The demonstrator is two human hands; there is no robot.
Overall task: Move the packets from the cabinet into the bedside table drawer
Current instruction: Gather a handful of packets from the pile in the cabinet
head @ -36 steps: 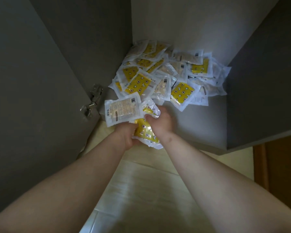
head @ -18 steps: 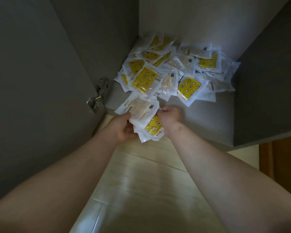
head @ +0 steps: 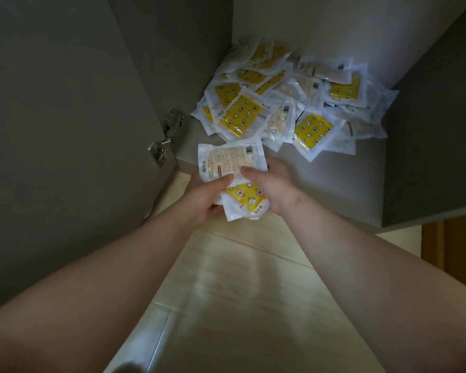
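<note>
A heap of several white packets (head: 288, 103), many with yellow patterned faces, lies on the grey cabinet floor (head: 342, 184) against the back corner. In front of the heap, at the cabinet's front edge, both hands hold a small stack of packets (head: 230, 162); the top one shows a pale printed label, and a yellow one sticks out below. My left hand (head: 207, 195) grips the stack from the left with its thumb on top. My right hand (head: 272, 184) grips it from the right, fingers over the top packet. The bedside table drawer is out of view.
The open grey cabinet door (head: 65, 130) stands at the left, with a metal hinge (head: 166, 137) by the floor edge. A grey side wall (head: 436, 146) closes the right. Pale wooden flooring (head: 240, 292) lies below my arms.
The held stack has been squared up: the label packet now lies flat on top between both hands. The view has shifted slightly, with the heap sitting a little lower in frame.
</note>
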